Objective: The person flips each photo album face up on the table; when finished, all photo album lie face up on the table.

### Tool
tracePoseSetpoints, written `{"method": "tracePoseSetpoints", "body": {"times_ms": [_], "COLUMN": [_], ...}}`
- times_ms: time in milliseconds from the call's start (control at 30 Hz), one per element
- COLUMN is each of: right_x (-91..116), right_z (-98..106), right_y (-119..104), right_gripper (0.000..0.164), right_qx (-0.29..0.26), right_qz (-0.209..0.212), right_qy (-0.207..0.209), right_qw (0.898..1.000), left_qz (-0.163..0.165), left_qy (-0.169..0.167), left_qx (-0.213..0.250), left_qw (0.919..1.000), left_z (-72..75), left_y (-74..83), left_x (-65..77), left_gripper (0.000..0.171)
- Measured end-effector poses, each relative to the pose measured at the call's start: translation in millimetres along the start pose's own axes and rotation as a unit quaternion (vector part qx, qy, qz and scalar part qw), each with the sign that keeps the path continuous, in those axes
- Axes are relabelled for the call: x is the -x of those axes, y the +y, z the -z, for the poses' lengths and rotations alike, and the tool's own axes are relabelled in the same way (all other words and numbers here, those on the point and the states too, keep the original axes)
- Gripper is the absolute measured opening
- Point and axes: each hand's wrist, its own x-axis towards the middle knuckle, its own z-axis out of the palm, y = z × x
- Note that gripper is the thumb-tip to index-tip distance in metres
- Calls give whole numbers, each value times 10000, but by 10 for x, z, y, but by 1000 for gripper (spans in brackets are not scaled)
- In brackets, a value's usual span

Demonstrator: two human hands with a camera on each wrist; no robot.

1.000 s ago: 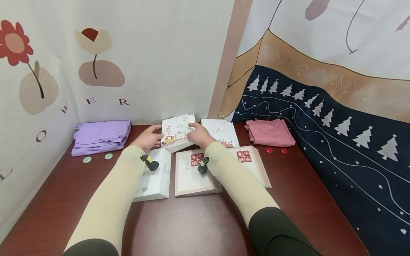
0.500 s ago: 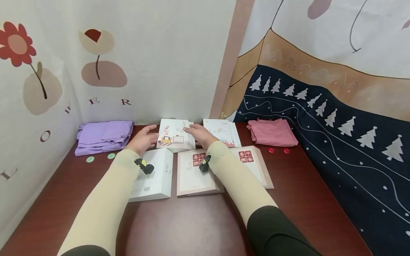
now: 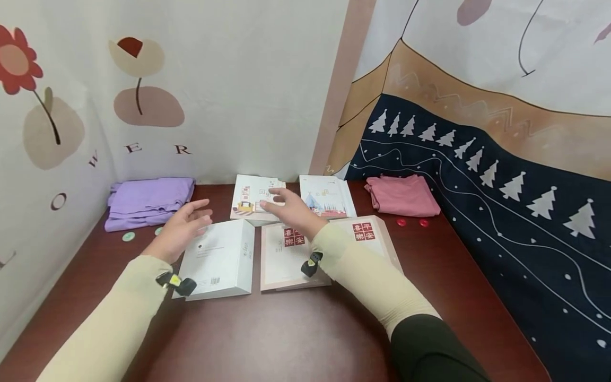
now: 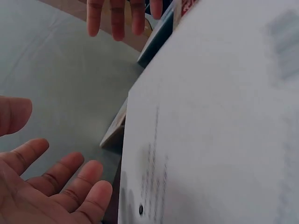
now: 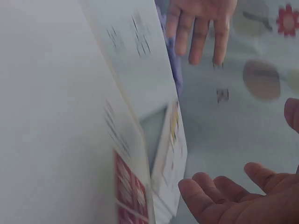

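Note:
Both my hands are empty, palms turned toward each other. In the head view my left hand hovers by the upper left of a white book lying back cover up with a barcode. Its fingers are relaxed and spread in the left wrist view. My right hand hangs over the gap between a back-left white book with a yellow drawing and a front-middle book bearing red square characters, overlapping both. A second red-character book lies to its right. The back-right book shows a blue tent.
A folded purple cloth lies at the back left, with a green disc before it and another partly hidden by my hand. A folded pink cloth sits at the back right near two red discs. Fabric walls border the table.
The back-left book, held tilted between both hands, was set down flat beside the back-right book. Both hands let go; the left moved left and toward me, the right drew slightly nearer.

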Motion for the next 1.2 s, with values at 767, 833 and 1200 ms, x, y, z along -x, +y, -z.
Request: {"method": "tracePoseSetpoints", "body": {"times_ms": [767, 833, 1200], "right_x": [621, 630, 641], "right_z": [-623, -646, -741], "right_y": [-43, -30, 13], "right_gripper": [75, 75, 82], "right_qx": [946, 959, 338], "right_qz": [310, 270, -423], "right_qy": [-1123, -1207, -1537], "right_qw": [9887, 9877, 9866], "left_qz": [464, 535, 940], "left_qy": [-57, -252, -637], "left_qx": [-1229, -1129, -1013], "left_qw": [9913, 9918, 9884], "left_z": [244, 241, 203], "left_y": [-520, -544, -519], "left_x": [771, 780, 746], "left_gripper": [65, 68, 76]}}
